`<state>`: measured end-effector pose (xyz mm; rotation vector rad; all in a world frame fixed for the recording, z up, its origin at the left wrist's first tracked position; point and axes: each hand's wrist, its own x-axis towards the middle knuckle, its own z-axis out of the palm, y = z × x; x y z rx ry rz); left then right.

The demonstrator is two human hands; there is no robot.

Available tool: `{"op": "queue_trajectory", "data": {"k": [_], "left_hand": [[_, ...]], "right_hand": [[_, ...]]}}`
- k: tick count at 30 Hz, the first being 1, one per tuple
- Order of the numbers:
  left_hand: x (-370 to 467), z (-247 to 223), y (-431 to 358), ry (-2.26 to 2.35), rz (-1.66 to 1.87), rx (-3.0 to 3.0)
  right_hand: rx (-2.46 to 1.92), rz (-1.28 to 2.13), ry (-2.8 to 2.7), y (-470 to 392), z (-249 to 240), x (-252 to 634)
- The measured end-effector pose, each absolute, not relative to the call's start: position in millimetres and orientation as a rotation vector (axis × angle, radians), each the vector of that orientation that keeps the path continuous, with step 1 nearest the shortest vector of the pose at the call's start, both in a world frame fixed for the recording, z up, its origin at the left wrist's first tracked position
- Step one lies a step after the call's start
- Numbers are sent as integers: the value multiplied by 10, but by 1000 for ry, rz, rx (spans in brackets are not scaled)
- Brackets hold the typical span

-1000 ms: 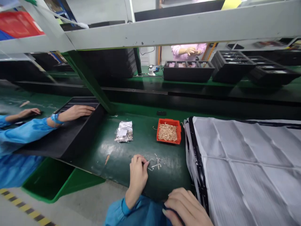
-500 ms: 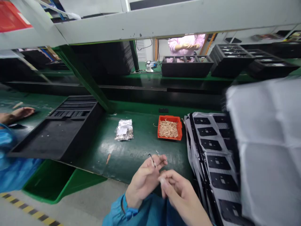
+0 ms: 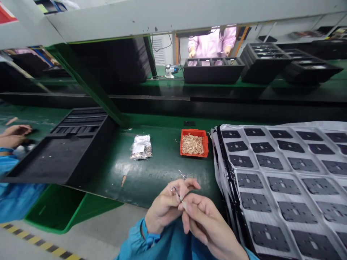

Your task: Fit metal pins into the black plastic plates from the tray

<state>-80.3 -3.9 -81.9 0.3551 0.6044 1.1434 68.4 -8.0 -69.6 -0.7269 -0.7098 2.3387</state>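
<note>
My left hand (image 3: 168, 202) is closed in a pinch on a thin, dark, hooked piece (image 3: 174, 189) that looks like bent wire or a small hex key. Against its lower end press the thumb and fingertips of my right hand (image 3: 206, 220); whatever sits between them is too small to make out. Just beyond my fingers, a few small shiny bits (image 3: 182, 174) lie on the green table. Farther back stands a red bin (image 3: 207, 144) filled with thin tan strips (image 3: 192, 143). To its left is a clear bag (image 3: 141, 147) of small metal parts.
At right, stacked white trays (image 3: 264, 169) hold black plates (image 3: 284, 185). A black foam box (image 3: 62, 155) and a green tub (image 3: 62, 209) are left, beside a co-worker's hands (image 3: 16, 134). A green post (image 3: 86, 86) slants upward. Across the bench, a person in pink (image 3: 208, 45) stands behind black boxes (image 3: 214, 74).
The white sheet over the trays at right is gone from view, and the rows of black plates show. My right fingertips have come up against the hooked piece in my left hand.
</note>
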Motion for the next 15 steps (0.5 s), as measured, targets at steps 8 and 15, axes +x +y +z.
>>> {"op": "queue_trajectory", "data": {"k": [8, 15], "left_hand": [[-801, -869, -201, 1121, 1736, 544], [-906, -765, -137, 1410, 1510, 1097]], "right_hand": [[-1031, 1871, -933, -42, -811, 542], [-1084, 1365, -1322, 52, -887, 334]]}}
